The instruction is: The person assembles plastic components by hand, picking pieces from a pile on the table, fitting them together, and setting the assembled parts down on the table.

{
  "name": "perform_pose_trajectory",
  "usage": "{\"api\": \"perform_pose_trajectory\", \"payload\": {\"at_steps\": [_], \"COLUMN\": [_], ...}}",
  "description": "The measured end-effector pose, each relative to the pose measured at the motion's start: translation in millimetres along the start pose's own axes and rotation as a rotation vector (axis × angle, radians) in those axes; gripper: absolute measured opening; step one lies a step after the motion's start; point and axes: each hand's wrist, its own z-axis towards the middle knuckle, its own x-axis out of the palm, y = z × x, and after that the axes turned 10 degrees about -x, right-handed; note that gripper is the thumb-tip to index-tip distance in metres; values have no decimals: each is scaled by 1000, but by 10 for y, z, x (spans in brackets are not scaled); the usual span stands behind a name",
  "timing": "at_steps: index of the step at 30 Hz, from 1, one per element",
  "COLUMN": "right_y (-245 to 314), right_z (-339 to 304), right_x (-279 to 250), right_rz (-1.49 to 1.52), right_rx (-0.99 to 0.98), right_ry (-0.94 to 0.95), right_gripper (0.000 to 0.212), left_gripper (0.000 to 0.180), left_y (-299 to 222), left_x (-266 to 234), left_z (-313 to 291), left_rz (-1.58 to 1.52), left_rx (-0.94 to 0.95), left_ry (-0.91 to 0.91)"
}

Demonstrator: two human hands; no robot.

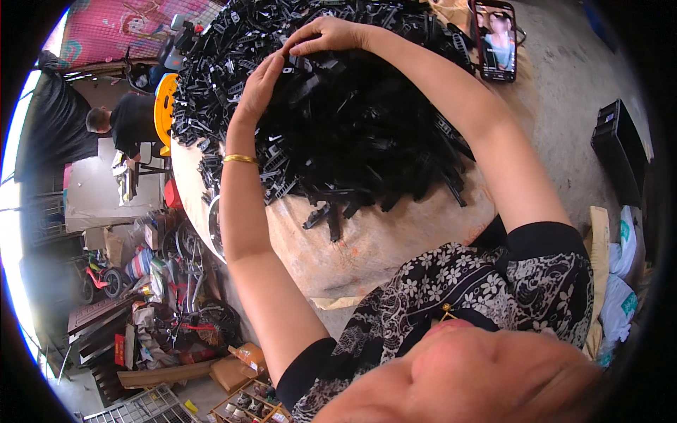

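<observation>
A large heap of small black plastic parts (pixel 352 162) covers most of the table (pixel 303 247), whose top is tan. Both my arms reach over this heap and curve inward at its far side. My left hand (pixel 262 86) rests against the parts with its fingers stretched out together; a gold bangle (pixel 240 158) circles that wrist. Beside it, my right hand (pixel 330 35) arches over the heap, thumb apart from its fingers. The fingertips of the two hands meet or nearly meet. Neither hand shows anything held.
A phone (pixel 496 42) with a lit screen stands at the table's far right. On the floor to the right is a black crate (pixel 617 148). Past a yellow chair back (pixel 165 109), another person (pixel 130 116) bends over at the left. Cardboard boxes (pixel 233 370) lie lower left.
</observation>
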Motion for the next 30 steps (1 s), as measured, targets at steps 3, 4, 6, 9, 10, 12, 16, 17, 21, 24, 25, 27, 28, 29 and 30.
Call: {"api": "perform_pose_trajectory", "payload": {"at_steps": [3, 4, 6, 9, 10, 12, 16, 17, 21, 24, 25, 27, 28, 29, 30], "right_y": [106, 165, 182, 84, 324, 421, 533, 512, 373, 546, 628, 700, 711, 721, 748], "right_z": [-98, -108, -146, -316, -375, -511, -756, -814, -1133, -1337, -1373, -1443, -1505, -1563, -1600], "right_x": [80, 127, 193, 212, 210, 304, 316, 302, 158, 396, 459, 464, 435, 408, 416], "right_rz": [-146, -266, -440, -765, -588, -662, -720, -715, -773, -729, -667, -679, -688, -704, -705], "right_rx": [-32, -48, -64, -85, -92, -130, -184, -202, -119, -49, 30, 20, 15, 4, 1], "right_ry": [-44, -51, -162, -398, -402, -503, -553, -528, -696, -579, -586, -585, -584, -591, -591], "right_gripper": [33, 32, 34, 41, 40, 40, 44, 44, 42, 47, 49, 49, 50, 50, 50], "left_gripper": [47, 47, 46, 42, 39, 28, 31, 38, 41, 41, 45, 47, 49, 46, 46], "left_y": [-98, -83, -104, -137, -166, -232, -91, -28, 53, 167, 206, 221, 203, 186, 223], "left_x": [82, 69, 73, 492, 571, 876, 1289, 1336, 1517, 1404, 1382, 1374, 1385, 1369, 1343], "left_z": [-201, -236, -220, -342, -529, -917, -1474, -1546, -1509, -1534, -1513, -1455, -1408, -1367, -1350], "left_rz": [265, 269, 569, 715, 736, 717, 761, 716, 581, 631, 670, 550, 431, 402, 402], "left_rx": [4, 2, 219, 429, 512, 589, 545, 492, 444, 266, 327, 299, 266, 268, 270], "left_ry": [-62, -72, -105, -583, -678, -656, -585, -564, -694, -530, -616, -633, -642, -651, -654]}}
